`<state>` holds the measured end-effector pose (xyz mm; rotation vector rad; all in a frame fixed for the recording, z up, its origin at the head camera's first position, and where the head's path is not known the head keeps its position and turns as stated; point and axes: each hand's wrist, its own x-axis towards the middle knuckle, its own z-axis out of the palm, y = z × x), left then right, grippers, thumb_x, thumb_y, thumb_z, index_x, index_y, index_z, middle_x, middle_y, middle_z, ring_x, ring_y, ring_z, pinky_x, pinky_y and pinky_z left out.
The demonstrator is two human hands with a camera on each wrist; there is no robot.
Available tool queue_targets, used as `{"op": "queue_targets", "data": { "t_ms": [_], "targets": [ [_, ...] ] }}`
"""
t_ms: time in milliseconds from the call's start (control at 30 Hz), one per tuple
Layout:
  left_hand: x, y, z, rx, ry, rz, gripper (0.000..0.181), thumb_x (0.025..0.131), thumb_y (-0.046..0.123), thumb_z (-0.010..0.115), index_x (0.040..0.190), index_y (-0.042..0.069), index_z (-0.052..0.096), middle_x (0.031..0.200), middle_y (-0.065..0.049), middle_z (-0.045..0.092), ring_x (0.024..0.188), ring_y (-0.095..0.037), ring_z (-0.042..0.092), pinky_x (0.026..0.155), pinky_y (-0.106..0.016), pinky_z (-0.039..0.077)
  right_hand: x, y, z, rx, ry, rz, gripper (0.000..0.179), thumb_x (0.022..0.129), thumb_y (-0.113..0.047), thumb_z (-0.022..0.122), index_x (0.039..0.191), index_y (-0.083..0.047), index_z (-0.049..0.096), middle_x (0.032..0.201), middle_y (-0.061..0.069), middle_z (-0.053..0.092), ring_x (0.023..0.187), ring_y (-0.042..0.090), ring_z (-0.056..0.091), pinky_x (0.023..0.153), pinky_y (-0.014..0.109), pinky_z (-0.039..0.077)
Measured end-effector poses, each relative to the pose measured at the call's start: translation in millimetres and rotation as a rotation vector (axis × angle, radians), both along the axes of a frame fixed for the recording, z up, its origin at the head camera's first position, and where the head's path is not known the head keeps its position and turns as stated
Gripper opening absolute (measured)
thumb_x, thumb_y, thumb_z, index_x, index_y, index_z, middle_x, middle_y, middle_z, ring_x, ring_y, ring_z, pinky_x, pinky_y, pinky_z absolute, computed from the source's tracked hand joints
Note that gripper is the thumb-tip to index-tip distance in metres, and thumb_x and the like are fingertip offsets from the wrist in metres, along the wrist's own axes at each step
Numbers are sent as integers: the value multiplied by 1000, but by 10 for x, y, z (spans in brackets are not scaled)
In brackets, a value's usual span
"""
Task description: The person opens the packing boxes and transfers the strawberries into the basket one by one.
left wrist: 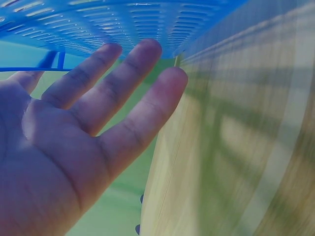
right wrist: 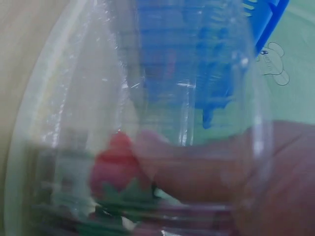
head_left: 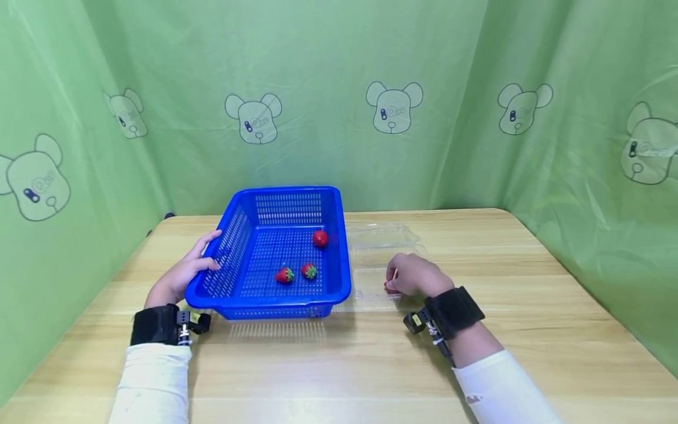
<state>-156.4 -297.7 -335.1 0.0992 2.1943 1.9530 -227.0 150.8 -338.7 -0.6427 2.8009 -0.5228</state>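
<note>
At the left side of the blue plastic basket, my left hand grips the rim, its thumb lying over it. In the left wrist view, several fingers stretch out spread under the slotted wall. My right hand pinches a red strawberry with a green leafy top, low in a clear plastic clamshell box. The right wrist view sees this blurred through the box's wall. Inside the basket lie two strawberries and a round red fruit, its kind unclear.
The box's lid lies folded back toward the far table edge. Both stand on a light wooden table. Green curtains with bear-head prints hang behind and at both sides.
</note>
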Motion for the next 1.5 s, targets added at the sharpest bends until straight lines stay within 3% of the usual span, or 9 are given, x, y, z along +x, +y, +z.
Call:
{"op": "queue_targets", "data": {
  "t_ms": [133,300,433,633,800,900,967,1233,1500],
  "targets": [
    [1,-4,-21,0,1,-2,82,90,4,43,155,26,-2,149,-31,9,101,-32,57,80,-43,56,-5,35,51,-139,-42,20,7,93,-11,59,93,-6,64,76,4,61,62,18,54,51,31,45],
    [-16,-12,-28,2,5,-2,81,90,4,43,155,27,-1,149,-31,10,101,-32,57,79,-42,56,-21,141,165,-339,-241,72,15,98,-5,50,106,-2,62,84,9,59,68,25,53,52,32,45],
    [-23,-19,-22,0,6,2,81,91,4,42,155,27,-1,150,-31,10,102,-31,57,80,-42,56,-8,235,257,-369,-354,106,17,99,-12,53,113,-8,60,82,13,56,68,27,51,51,28,41],
    [-15,-15,-20,15,17,2,81,91,3,43,155,27,0,149,-32,11,99,-29,58,78,-40,56,23,313,336,-370,-473,274,23,98,-13,53,121,-15,53,89,13,54,65,23,49,53,28,46],
    [-11,-7,-25,7,6,13,82,90,3,43,155,26,-1,149,-32,11,98,-30,58,78,-40,57,-1,328,281,-545,-512,473,26,99,-10,52,125,-9,48,115,19,52,77,33,55,55,44,56],
    [-12,-2,-20,7,5,11,82,91,2,42,155,26,-2,149,-32,10,99,-30,58,78,-40,57,-14,292,241,-716,-465,567,24,99,-8,51,122,-2,46,112,23,50,75,31,59,52,51,56],
    [-15,2,-17,4,8,7,81,91,2,42,155,25,-2,149,-32,10,99,-30,58,78,-40,57,-15,251,225,-819,-399,558,21,99,-4,50,119,1,46,105,24,50,70,27,59,51,51,55],
    [-28,3,-20,5,14,10,81,90,3,42,155,26,-1,148,-32,12,98,-30,58,77,-40,57,-70,30,59,-1015,-97,228,19,97,-2,54,115,3,54,96,20,53,73,17,61,57,46,58],
    [-34,-14,-29,7,14,0,81,90,3,43,155,25,-1,148,-32,11,99,-31,58,78,-42,57,-81,-127,-42,-1069,99,173,21,95,1,54,115,8,54,99,25,57,75,15,64,60,38,59]
  ]
}}
